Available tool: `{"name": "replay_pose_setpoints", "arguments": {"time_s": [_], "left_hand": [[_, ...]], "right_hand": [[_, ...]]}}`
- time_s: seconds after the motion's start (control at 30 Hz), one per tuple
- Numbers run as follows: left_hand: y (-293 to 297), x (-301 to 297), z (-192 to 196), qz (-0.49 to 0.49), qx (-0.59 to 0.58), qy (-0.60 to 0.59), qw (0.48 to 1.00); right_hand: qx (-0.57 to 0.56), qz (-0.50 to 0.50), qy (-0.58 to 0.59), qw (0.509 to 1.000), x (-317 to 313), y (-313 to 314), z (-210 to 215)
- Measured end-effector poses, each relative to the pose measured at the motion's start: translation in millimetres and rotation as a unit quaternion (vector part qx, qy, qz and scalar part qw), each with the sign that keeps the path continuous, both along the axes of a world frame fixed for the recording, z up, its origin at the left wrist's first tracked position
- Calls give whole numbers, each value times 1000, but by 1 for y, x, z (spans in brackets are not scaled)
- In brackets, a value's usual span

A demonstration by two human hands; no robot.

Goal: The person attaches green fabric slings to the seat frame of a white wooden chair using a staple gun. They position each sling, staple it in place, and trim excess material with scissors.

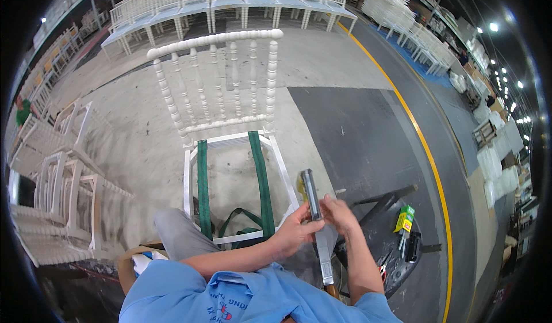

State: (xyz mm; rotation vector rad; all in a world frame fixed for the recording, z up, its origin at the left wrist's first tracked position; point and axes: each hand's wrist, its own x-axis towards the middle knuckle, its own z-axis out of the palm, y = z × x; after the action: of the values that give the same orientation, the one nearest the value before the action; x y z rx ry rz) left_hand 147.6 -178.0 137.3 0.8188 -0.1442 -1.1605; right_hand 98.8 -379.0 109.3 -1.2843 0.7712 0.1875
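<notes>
While both hands meet over a long grey metal tool [315, 208] at about five o'clock in the view, the work on the white chair frame [230, 127] in front of the person looks only partly done. The chair stands upright on the concrete floor [144, 121], its spindle back at twelve o'clock and its open seat frame near the centre. Two green webbing straps [261, 179] already run front to back across the seat opening, side by side and well apart, and a loose length of the same webbing droops below the front rail. No cross straps are visible, so by my judgement the seat webbing is begun but far from finished. The left hand [296, 228] is closed around the middle of the tool, fingers curled over it. The right hand [340, 213] pinches the same part from the other side, fingertips pressed to the metal. The tool's long axis runs nearly straight up and down the picture, from roughly twelve to six o'clock, its upper end pointing away from the person toward the chair's right front corner, its paler lower end pointing back toward the lap. At four o'clock a small green and yellow box [405, 218] and dark tools lie on a black surface. Stacked white chairs [57, 185] stand at nine o'clock.
</notes>
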Motion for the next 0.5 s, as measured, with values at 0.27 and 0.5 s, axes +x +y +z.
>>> {"name": "replay_pose_setpoints", "arguments": {"time_s": [0.27,0.5], "left_hand": [[19,17,22,52,83,40,994],[57,-8,-3,31,152,-189,970]], "right_hand": [[262,-127,-149,945,35,46,-39],[121,-157,-183,963,72,34,-8]]}}
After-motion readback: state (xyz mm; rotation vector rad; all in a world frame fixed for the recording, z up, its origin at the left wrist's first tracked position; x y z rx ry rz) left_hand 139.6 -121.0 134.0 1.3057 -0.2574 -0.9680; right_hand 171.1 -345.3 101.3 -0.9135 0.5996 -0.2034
